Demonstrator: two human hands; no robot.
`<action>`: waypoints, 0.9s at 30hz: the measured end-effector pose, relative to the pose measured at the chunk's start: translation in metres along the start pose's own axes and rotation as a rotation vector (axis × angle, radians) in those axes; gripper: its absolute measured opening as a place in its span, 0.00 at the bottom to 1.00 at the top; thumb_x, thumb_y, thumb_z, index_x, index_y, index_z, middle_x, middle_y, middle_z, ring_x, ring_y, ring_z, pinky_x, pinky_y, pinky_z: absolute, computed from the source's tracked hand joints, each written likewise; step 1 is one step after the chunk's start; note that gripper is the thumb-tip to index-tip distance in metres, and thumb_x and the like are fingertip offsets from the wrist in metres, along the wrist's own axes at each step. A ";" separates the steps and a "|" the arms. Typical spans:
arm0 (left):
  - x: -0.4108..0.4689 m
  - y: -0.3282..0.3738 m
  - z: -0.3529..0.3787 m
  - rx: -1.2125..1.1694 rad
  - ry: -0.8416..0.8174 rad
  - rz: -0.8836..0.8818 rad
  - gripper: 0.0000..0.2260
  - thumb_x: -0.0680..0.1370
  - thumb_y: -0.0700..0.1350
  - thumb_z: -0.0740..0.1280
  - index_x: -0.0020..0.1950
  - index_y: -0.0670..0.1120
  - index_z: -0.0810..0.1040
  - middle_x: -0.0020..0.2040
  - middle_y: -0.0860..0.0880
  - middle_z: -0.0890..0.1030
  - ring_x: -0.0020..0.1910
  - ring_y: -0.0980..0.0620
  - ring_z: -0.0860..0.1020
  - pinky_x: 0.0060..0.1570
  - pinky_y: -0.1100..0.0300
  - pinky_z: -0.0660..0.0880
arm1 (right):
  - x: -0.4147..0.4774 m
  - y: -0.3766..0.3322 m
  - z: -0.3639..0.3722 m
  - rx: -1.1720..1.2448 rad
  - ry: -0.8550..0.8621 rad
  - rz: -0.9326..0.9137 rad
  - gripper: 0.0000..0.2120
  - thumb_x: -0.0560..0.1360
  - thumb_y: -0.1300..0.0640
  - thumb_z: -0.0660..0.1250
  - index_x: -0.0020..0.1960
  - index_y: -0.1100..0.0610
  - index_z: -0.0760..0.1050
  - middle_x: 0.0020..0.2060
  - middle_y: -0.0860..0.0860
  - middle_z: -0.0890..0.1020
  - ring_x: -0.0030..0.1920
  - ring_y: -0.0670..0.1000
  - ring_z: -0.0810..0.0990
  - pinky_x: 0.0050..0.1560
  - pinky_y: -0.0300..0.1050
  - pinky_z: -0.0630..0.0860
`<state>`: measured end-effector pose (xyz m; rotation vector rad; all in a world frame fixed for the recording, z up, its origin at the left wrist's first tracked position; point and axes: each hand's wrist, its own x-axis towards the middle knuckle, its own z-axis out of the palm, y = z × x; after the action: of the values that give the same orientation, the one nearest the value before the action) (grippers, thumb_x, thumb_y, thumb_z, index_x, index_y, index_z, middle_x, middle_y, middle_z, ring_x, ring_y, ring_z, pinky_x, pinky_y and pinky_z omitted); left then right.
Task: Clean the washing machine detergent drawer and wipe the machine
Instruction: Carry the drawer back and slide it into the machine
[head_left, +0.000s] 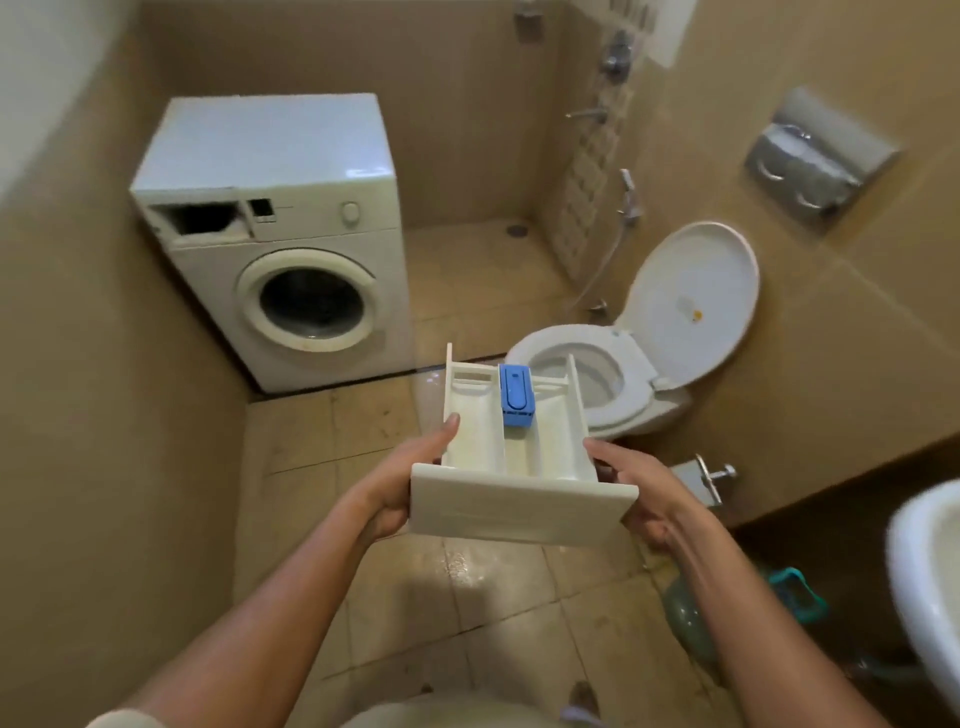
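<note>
I hold the white detergent drawer (519, 499) out in front of me, level, with its front panel toward me. A blue insert (516, 396) sits in its middle compartment. My left hand (402, 478) grips the drawer's left side, thumb along the wall. My right hand (639, 493) grips the right side under the panel's corner. The white front-loading washing machine (291, 239) stands against the far left wall, its drawer slot (200, 221) open and dark.
A toilet (613, 374) with raised lid stands just beyond the drawer on the right. A white basin (930, 587) juts in at the right edge. A teal-topped container (727, 613) sits on the floor below it. The tiled floor looks wet in patches.
</note>
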<state>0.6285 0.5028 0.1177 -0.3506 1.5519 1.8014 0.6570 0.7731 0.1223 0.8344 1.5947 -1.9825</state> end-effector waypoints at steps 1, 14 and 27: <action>-0.004 0.001 -0.020 -0.022 0.022 0.002 0.23 0.81 0.61 0.62 0.66 0.46 0.79 0.59 0.43 0.85 0.59 0.42 0.83 0.58 0.48 0.79 | 0.005 -0.002 0.023 -0.011 -0.018 -0.001 0.11 0.82 0.55 0.64 0.58 0.60 0.81 0.49 0.56 0.87 0.43 0.51 0.86 0.45 0.48 0.83; 0.014 0.029 -0.221 -0.305 0.339 -0.006 0.25 0.77 0.64 0.65 0.66 0.50 0.80 0.59 0.40 0.84 0.59 0.37 0.82 0.63 0.38 0.76 | 0.163 -0.048 0.226 -0.299 -0.318 0.086 0.16 0.82 0.53 0.64 0.64 0.61 0.78 0.54 0.57 0.86 0.52 0.56 0.86 0.45 0.47 0.82; 0.106 0.144 -0.359 -0.459 0.489 0.059 0.26 0.78 0.62 0.65 0.68 0.46 0.78 0.62 0.42 0.83 0.61 0.41 0.81 0.66 0.42 0.73 | 0.313 -0.164 0.386 -0.469 -0.421 0.061 0.07 0.83 0.55 0.60 0.55 0.51 0.76 0.53 0.53 0.83 0.56 0.54 0.81 0.63 0.57 0.77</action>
<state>0.3700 0.1993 0.0731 -1.0368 1.4451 2.2276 0.2564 0.4392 0.0721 0.2579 1.6474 -1.5142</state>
